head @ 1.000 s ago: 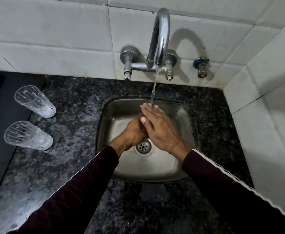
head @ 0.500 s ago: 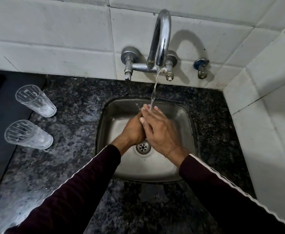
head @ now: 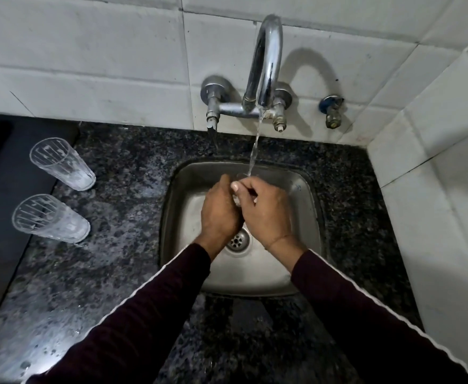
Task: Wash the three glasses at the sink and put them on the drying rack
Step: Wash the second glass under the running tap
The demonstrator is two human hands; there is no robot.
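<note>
Steel sink (head: 305, 195) holds both hands under the tap's (head: 264, 62) running stream: left hand (head: 219, 214) and right hand (head: 266, 214) grip a glass (head: 241, 177), mostly hidden. Two ribbed glasses (head: 61, 163) (head: 50, 218) stand well apart on the granite counter (head: 122, 189), left.

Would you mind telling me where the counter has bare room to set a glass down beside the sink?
Free: the granite counter between the two glasses and the sink, the wet stretch in front of the near glass, and the strip right of the sink by the tiled wall. Crowded: the basin, where both hands meet under the running tap.
</note>
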